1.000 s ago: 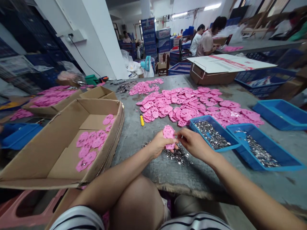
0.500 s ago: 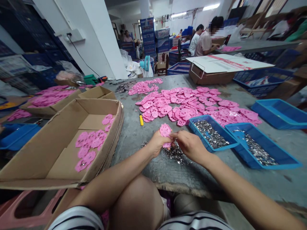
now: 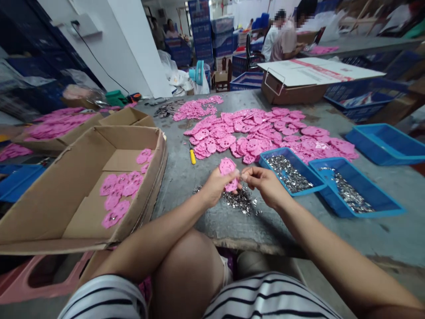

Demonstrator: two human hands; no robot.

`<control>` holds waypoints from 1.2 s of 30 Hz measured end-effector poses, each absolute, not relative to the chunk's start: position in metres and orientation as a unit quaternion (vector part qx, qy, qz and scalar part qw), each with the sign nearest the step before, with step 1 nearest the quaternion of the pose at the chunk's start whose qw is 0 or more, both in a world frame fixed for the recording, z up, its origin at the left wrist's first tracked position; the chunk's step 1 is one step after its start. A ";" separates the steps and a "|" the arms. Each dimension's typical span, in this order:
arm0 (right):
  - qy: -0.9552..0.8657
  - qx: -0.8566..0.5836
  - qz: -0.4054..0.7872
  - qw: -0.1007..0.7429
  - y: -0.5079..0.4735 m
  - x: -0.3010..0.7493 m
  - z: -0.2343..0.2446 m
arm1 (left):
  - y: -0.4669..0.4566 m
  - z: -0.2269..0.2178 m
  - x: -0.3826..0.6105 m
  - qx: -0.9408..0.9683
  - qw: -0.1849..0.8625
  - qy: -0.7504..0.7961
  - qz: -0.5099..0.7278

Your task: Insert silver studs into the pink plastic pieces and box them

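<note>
My left hand (image 3: 216,187) is closed round a flat pink plastic piece (image 3: 227,169), held upright over the grey table (image 3: 206,221). My right hand (image 3: 264,186) is next to it with fingertips pinched at the piece's right edge; what they pinch is too small to make out. Below both hands lies a loose heap of small silver metal parts (image 3: 241,201). A large spread of the same pink pieces (image 3: 262,135) covers the table behind my hands.
An open cardboard box (image 3: 86,190) holding several pink pieces stands at my left. Two blue trays (image 3: 292,173) (image 3: 357,188) of metal parts sit at right, another blue tray (image 3: 387,144) beyond. A yellow-handled tool (image 3: 192,156) lies mid-table. People sit at far tables.
My view has tipped downward, so everything sits higher in frame. Both hands stay together on the pink piece, with the right fingers shifting slightly at its edge.
</note>
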State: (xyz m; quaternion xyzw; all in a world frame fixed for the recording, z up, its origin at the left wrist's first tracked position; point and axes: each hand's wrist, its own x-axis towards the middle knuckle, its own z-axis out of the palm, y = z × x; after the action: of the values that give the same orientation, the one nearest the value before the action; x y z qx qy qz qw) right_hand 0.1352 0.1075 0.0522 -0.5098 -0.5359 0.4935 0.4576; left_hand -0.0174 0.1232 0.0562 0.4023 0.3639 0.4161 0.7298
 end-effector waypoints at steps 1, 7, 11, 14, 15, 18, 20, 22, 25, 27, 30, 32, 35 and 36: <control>-0.530 -0.502 0.488 0.479 0.107 0.135 0.052 | 0.123 0.058 -0.017 0.383 0.739 0.356 0.424; -0.568 -0.504 0.410 0.505 0.105 0.131 0.050 | 0.122 0.066 -0.015 0.312 0.782 0.343 0.416; -0.602 -0.512 0.381 0.480 0.105 0.130 0.051 | 0.122 0.068 -0.014 0.311 0.785 0.344 0.412; -0.623 -0.513 0.363 0.466 0.105 0.131 0.053 | 0.122 0.067 -0.014 0.312 0.790 0.337 0.406; -0.626 -0.513 0.361 0.463 0.105 0.131 0.054 | 0.122 0.067 -0.014 0.313 0.791 0.335 0.404; -0.631 -0.515 0.360 0.454 0.105 0.131 0.054 | 0.122 0.065 -0.014 0.314 0.790 0.335 0.406; -0.632 -0.517 0.358 0.452 0.106 0.131 0.053 | 0.121 0.064 -0.014 0.312 0.788 0.336 0.411; -0.633 -0.518 0.354 0.454 0.106 0.130 0.052 | 0.121 0.064 -0.014 0.311 0.788 0.337 0.410; -0.640 -0.513 0.333 0.466 0.104 0.127 0.047 | 0.121 0.064 -0.014 0.310 0.794 0.332 0.404; -0.645 -0.507 0.308 0.482 0.103 0.124 0.043 | 0.122 0.065 -0.014 0.309 0.800 0.326 0.398; -0.644 -0.494 0.285 0.510 0.107 0.127 0.037 | 0.122 0.066 -0.014 0.316 0.807 0.323 0.381; -0.631 -0.501 0.264 0.530 0.115 0.140 0.035 | 0.121 0.066 -0.016 0.335 0.807 0.311 0.373; -0.584 -0.598 0.176 0.520 0.133 0.180 0.037 | 0.122 0.064 -0.019 0.366 0.804 0.285 0.373; -0.565 -0.660 0.130 0.479 0.139 0.196 0.039 | 0.122 0.063 -0.020 0.372 0.803 0.278 0.373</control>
State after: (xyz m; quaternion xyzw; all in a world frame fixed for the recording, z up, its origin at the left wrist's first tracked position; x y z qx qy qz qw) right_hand 0.1956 0.1385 0.0391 -0.6598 -0.5647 0.1295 0.4786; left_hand -0.0198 0.1220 0.0627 0.3722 0.2781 0.3731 0.8031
